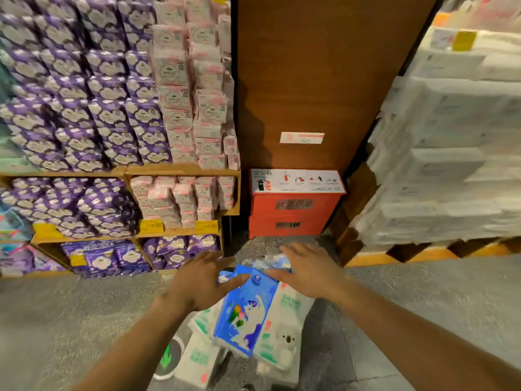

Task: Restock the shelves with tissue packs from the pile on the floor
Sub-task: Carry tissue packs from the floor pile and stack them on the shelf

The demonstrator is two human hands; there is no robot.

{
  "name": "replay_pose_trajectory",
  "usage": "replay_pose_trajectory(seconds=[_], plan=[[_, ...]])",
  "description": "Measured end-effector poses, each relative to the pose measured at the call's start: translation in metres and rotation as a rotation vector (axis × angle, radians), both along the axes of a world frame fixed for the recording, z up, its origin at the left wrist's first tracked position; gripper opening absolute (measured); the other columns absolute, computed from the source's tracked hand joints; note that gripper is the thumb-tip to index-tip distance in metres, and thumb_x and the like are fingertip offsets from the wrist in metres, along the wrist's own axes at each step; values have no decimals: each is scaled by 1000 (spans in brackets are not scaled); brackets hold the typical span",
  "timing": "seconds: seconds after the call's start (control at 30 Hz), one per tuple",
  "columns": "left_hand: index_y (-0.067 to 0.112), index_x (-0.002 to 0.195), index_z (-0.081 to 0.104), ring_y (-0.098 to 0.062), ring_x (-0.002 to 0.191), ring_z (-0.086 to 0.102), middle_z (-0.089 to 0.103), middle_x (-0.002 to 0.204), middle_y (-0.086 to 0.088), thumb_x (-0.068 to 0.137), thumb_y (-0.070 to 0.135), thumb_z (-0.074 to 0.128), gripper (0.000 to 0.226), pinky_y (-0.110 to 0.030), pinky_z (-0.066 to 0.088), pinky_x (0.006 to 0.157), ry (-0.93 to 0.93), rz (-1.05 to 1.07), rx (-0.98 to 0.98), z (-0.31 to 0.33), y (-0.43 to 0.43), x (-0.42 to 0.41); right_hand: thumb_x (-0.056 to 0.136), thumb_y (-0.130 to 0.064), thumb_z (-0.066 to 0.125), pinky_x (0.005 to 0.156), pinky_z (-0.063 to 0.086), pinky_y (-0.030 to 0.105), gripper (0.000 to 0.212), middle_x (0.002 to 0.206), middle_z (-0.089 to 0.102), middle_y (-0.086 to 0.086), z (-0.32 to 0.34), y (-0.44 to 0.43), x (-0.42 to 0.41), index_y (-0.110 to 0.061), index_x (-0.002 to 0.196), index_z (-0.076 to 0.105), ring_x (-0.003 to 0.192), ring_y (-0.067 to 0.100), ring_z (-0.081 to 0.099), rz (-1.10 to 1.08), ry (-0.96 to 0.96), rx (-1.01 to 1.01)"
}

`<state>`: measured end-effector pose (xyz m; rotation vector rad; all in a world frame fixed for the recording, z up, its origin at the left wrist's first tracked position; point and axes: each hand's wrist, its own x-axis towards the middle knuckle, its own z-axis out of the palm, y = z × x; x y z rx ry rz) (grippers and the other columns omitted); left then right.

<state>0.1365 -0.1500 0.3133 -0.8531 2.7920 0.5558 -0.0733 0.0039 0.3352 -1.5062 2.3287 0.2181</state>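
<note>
- Hands, two: left hand (203, 280) and right hand (307, 270), both palm down, fingers straight and spread, one at each side of the upper end of the blue tissue pack. The thumbs overlap its top edge; blur hides whether they touch it.
- Blue tissue pack (248, 309), one: rectangular, glossy film wrap, cartoon print. It lies tilted on top of the pile on the floor, between the hands.
- White-and-green tissue packs (282, 320), at least three: soft rectangular blocks under and beside the blue one; the right-hand one bears a koala print.
- Clear film (267, 261), one crumpled piece, at the far end of the blue pack.
- Floor (70, 320): grey, speckled. One round arrow sticker (169, 359), green on dark, just left of the pile.
- Wooden shelving (180, 172), left: the compartments hold purple packs (107, 108) in stacked rows and pink packs (174, 74) to their right. Four yellow price tags (151, 225) sit on the lower shelf edges.
- Red cabinet (293, 215), one: boxy, with a white pictogram top, standing against the panel.
- Brown panel (310, 66): smooth wood grain, carrying one white label (301, 137).
- White wrapped packs (451, 165), right: a tall blurred stack on a wooden pallet (372, 259); number not countable.
</note>
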Motion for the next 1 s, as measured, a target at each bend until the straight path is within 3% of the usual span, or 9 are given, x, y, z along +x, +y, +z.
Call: replay_pose_trajectory(seconds=[0.17, 0.3, 0.47, 0.63, 0.77, 0.87, 0.93, 1.0], plan=[[40, 152, 38, -21, 148, 30, 34, 161, 2, 58, 101, -10, 122, -39, 30, 119, -36, 198, -36, -13, -15, -32, 57, -95, -17, 116, 34, 46, 133, 163, 30, 3, -12, -55, -59, -20, 158, 27, 148, 25, 30, 198, -41, 22], [37, 153, 35, -22, 148, 29, 33, 161, 1, 57, 101, -9, 124, -42, 30, 118, -69, 422, -27, -48, -8, -53, 93, -77, 22, 120, 26, 43, 90, 164, 27, 7, -48, -99, -96, -16, 160, 22, 150, 27, 26, 337, -119, 89], [34, 155, 30, -24, 146, 33, 31, 161, 0, 62, 99, -3, 118, -41, 33, 117, -22, 749, 20, -131, 17, -73, 81, -85, 22, 113, 35, 43, 100, 160, 33, 7, -150, -135, -137, -18, 156, 27, 146, 27, 33, 424, -246, 94], [26, 156, 27, -26, 146, 32, 33, 160, -5, 67, 98, 6, 117, -41, 33, 116, 37, 988, 27, -263, 25, -79, 82, -83, 38, 116, 35, 43, 106, 165, 27, 12, -287, -163, -152, -15, 161, 20, 148, 30, 34, 366, -352, 110], [18, 157, 24, -29, 147, 31, 32, 160, -9, 74, 92, 30, 112, -42, 29, 118, 106, 1159, 49, -410, 39, -78, 82, -76, 56, 110, 40, 43, 104, 159, 38, 18, -433, -184, -155, -12, 158, 24, 142, 34, 43, 299, -393, 70], [13, 158, 21, -30, 146, 32, 32, 159, -12, 69, 90, 47, 121, -42, 31, 117, 210, 1284, 154, -510, 59, -76, 73, -82, 61, 108, 42, 43, 117, 158, 41, 16, -529, -190, -160, -10, 157, 22, 140, 33, 46, 229, -436, 95], [17, 154, 29, -27, 136, 46, 47, 149, -7, 66, 84, 64, 116, -41, 38, 113, 343, 1394, 217, -562, 69, -77, 64, -88, 64, 101, 47, 41, 125, 150, 51, 12, -583, -191, -165, -13, 156, 23, 133, 31, 53, 178, -463, 113], [24, 145, 40, -12, 127, 53, 54, 139, 8, 66, 69, 79, 99, -35, 42, 109, 495, 1506, 199, -599, 75, -78, 65, -78, 75, 87, 52, 36, 114, 133, 62, 7, -619, -190, -166, -12, 147, 32, 118, 28, 62, 96, -521, 144]])
